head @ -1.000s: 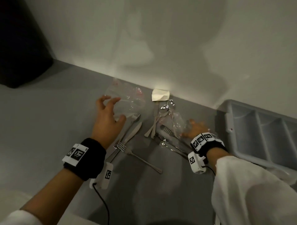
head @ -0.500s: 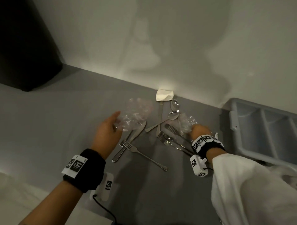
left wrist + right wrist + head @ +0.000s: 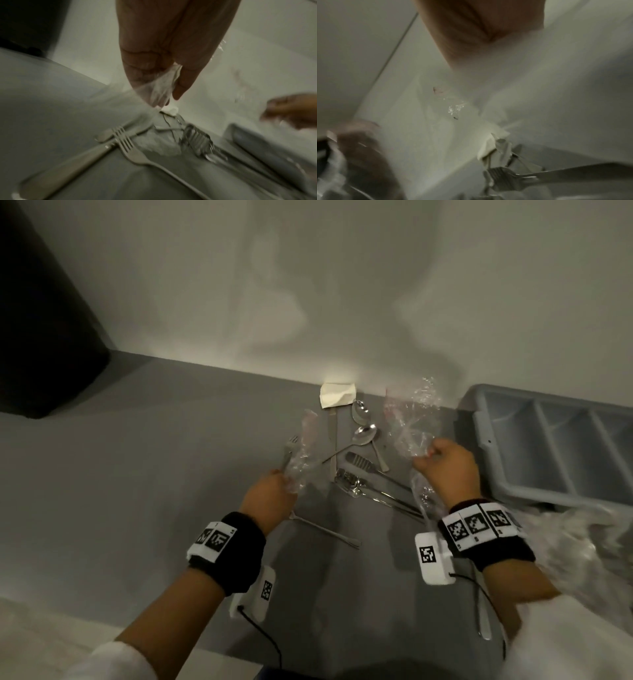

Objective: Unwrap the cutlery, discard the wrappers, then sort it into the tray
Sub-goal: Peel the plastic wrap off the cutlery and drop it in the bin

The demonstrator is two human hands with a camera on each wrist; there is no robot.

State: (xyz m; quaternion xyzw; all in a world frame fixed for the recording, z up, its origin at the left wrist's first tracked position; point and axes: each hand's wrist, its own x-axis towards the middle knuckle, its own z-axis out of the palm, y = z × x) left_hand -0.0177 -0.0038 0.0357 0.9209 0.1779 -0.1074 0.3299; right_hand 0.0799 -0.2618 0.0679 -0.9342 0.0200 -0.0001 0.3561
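Note:
Loose forks, knives and spoons (image 3: 363, 436) lie scattered on the grey counter (image 3: 137, 474) near the wall. My left hand (image 3: 270, 498) pinches a clear plastic wrapper (image 3: 303, 453) lifted above a fork (image 3: 325, 531); the left wrist view shows that wrapper (image 3: 161, 86) held between thumb and fingers over a fork (image 3: 133, 148) and a knife (image 3: 68, 167). My right hand (image 3: 445, 470) grips a second crumpled clear wrapper (image 3: 409, 419), raised just left of the grey cutlery tray (image 3: 486, 436). The right wrist view is blurred; that wrapper (image 3: 452, 108) shows faintly.
A folded white napkin (image 3: 337, 399) lies against the wall behind the cutlery. A large black object (image 3: 44, 320) stands at the far left of the counter. More clear plastic (image 3: 575, 542) lies at the tray's near corner.
Both hands have lifted off the counter, each raising a wrapper. The right hand has moved right toward the tray; the left wrapper has been pulled up from the cutlery.

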